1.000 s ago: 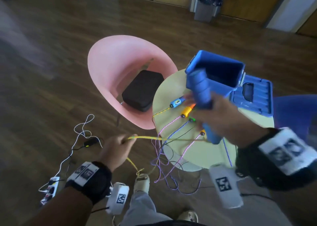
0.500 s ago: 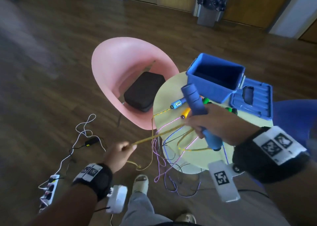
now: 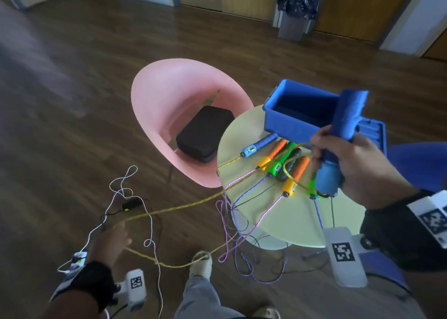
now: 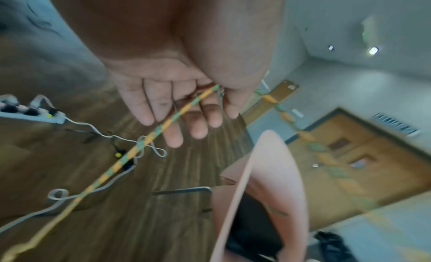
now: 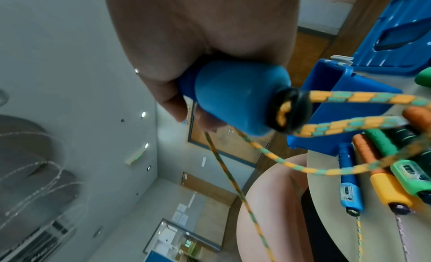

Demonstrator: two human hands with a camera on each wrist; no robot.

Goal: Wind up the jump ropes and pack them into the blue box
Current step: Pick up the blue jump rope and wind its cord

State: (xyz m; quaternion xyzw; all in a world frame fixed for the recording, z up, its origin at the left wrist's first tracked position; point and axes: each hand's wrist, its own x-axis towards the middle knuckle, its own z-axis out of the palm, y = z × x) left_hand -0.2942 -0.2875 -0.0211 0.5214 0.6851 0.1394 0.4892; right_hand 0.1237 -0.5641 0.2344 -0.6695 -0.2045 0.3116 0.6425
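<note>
My right hand (image 3: 355,163) grips a thick blue jump-rope handle (image 3: 346,117) upright in front of the open blue box (image 3: 290,125). A yellow-green braided rope (image 3: 183,206) comes out of the handle's lower end (image 5: 233,96), makes a loop near that hand, then stretches down-left to my left hand (image 3: 112,236). In the left wrist view the rope (image 4: 144,142) passes under the thumb and across nearly straight fingers (image 4: 175,136). Several other handles lie on the round table (image 3: 290,222): blue (image 3: 260,145), orange (image 3: 272,154), green (image 3: 280,161).
The box's lid (image 3: 372,134) hangs open behind it. Purple, pink and dark ropes dangle off the table's front edge. A pink chair (image 3: 169,96) holding a black case (image 3: 203,134) stands left of the table. White cable (image 3: 121,188) and a power strip lie on the floor.
My left hand has dropped down and left, drawing the yellow rope out longer, and its fingers have straightened. My right hand has moved right and up with the blue handle, uncovering the handles on the table.
</note>
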